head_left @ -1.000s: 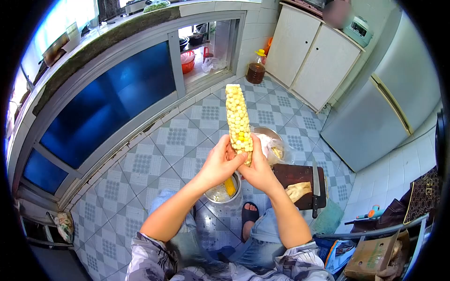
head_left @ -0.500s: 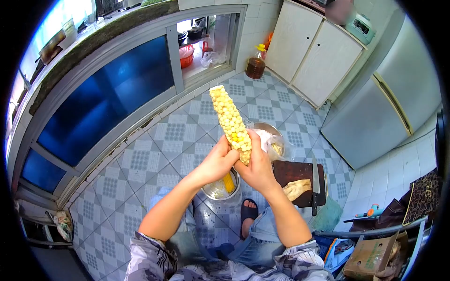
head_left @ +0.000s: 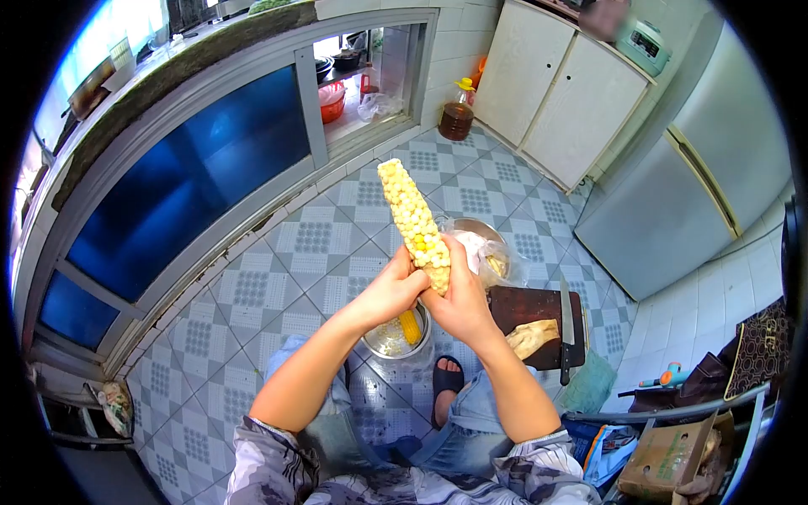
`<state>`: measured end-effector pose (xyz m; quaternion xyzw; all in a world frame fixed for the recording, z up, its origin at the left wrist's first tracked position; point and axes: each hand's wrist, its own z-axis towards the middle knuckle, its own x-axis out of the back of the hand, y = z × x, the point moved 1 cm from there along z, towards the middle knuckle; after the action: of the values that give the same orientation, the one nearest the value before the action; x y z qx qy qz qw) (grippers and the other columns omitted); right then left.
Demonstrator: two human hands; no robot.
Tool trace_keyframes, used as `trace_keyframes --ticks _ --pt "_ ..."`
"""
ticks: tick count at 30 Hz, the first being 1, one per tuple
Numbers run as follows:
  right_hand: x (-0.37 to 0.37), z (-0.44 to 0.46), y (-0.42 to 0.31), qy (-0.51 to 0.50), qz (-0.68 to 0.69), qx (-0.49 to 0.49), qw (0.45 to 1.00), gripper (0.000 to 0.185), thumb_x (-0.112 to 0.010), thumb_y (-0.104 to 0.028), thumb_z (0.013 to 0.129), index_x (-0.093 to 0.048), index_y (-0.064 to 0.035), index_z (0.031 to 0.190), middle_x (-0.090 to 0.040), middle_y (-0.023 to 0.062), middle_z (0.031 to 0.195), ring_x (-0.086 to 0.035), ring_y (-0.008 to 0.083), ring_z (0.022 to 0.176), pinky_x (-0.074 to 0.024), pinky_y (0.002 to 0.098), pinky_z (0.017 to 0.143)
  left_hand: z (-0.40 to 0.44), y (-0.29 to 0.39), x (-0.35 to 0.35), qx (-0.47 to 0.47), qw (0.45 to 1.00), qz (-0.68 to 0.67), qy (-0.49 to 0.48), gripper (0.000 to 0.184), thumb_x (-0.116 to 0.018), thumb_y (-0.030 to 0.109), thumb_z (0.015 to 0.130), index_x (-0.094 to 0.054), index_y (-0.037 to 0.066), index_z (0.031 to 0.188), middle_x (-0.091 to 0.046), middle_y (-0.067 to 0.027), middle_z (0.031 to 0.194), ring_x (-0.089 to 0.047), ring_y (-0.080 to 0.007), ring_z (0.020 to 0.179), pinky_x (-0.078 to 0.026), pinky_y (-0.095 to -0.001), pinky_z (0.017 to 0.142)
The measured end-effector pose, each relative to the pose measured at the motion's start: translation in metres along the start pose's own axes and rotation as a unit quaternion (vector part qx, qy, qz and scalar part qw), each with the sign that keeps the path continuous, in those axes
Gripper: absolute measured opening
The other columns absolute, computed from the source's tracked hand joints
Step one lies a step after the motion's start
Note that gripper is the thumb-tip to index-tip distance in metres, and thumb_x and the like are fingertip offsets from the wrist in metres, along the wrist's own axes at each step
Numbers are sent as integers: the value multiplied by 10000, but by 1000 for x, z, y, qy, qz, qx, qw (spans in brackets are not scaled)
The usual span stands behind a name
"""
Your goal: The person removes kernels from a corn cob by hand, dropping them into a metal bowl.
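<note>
Above the tiled floor (head_left: 278, 278), near the middle of the view, a corn cob (head_left: 412, 215) with pale kernels rises from both hands; the left hand (head_left: 391, 290) and the right hand (head_left: 459, 299) have their fingers wrapped about its lower end, thumbs close together, grasping it. A second ago it stood nearly upright; its top has since tipped leftward, while the grip looks much the same; I judge this a re-angling of the cob rather than a new step (its lowest stretch is too covered to judge). Below the hands, a metal pot (head_left: 427, 335) sits on the floor; a yellow cob (head_left: 410, 328) leans inside on the right, among bits too small to name. Beyond the far left corner of the cutting board (head_left: 522, 311), a metal bowl (head_left: 481, 225) holds a clear plastic bag (head_left: 512, 265) with pale and yellowish contents; a knife (head_left: 567, 328) lies along the board's right edge; a pale folded piece (head_left: 533, 338) covers its near left corner; toward the floor's far edge, a bottle (head_left: 456, 122) holds dark liquid.
</note>
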<state>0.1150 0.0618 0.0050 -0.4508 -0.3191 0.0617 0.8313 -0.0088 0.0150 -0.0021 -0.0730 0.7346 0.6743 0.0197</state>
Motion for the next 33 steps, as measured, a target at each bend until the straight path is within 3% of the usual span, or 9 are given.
trace_keyframes --ticks 8,13,17,19,22,26,29,31,33 --pt "-2 0 6 -26 63 -49 996 596 -560 -108 765 -289 -3 1285 -554 253 1081 -575 378 990 -458 410 813 1 -5 6 24 995 -90 -28 503 -441 88 810 -326 57 1298 -519 -38 864 -425 -63 586 -347 -202 497" --pt "-3 -2 2 31 -143 61 987 603 -545 -143 807 -263 24 1313 -523 243 1074 -577 396 894 -480 430 717 3 -6 6 33 999 -19 -6 480 -502 164 850 -342 56 1290 -514 -17 863 -418 -52 597 -352 -199 511" --pt "-3 -1 -3 12 -153 24 988 597 -559 -104 800 -282 33 1311 -497 273 1122 -539 430 952 -456 458 781 3 -5 8 -38 999 21 10 480 -517 212 873 -341 53 1291 -502 2 866 -418 -44 632 -360 -198 524" --pt "-3 -1 0 28 -203 61 977 621 -537 -93 770 -275 20 1321 -500 201 955 -571 370 753 -475 447 621 1 0 10 -30 999 11 -7 479 -509 211 879 -335 51 1295 -499 5 880 -423 -44 655 -372 -201 535" --pt "-4 -2 -1 25 -226 68 971 629 -530 -69 752 -275 25 1320 -496 193 933 -568 367 729 -475 447 607 -2 2 10 -40 999 6 -4 499 -467 128 902 -262 -68 1313 -462 -141 1237 -433 -182 1176 -344 -307 991" --pt "-3 -3 0 22 -224 67 972 660 -553 -60 732 -270 6 1325 -512 209 985 -576 388 769 -480 450 651 -3 3 9 -85 996 19 -6 486 -451 126 905 -264 -67 1310 -447 -144 1248 -425 -183 1178 -339 -308 996" --pt "-2 -1 3 45 -110 79 990 705 -582 -42 698 -266 -17 1328 -519 233 1063 -583 399 863 -483 433 724 -3 3 11 -82 996 14 -32 484 -438 119 898 -253 -66 1305 -442 -153 1244 -421 -190 1179 -333 -315 1000" --pt "0 0 3 -14 53 -29 998 727 -597 -35 680 -267 -32 1327 -518 238 1126 -572 377 979 -467 402 808 -2 -2 13 -69 996 24 -53 482 -429 115 893 -246 -68 1301 -441 -161 1241 -418 -195 1180 -329 -321 1003" --pt "-6 0 15 -16 78 -25 997 730 -603 -41 682 -264 -28 1328 -524 226 1121 -567 358 1003 -461 391 825 -1 -8 15 -52 996 63 -43 400 -397 130 894 -315 35 1273 -464 -33 957 -422 -83 806 -368 -225 677"
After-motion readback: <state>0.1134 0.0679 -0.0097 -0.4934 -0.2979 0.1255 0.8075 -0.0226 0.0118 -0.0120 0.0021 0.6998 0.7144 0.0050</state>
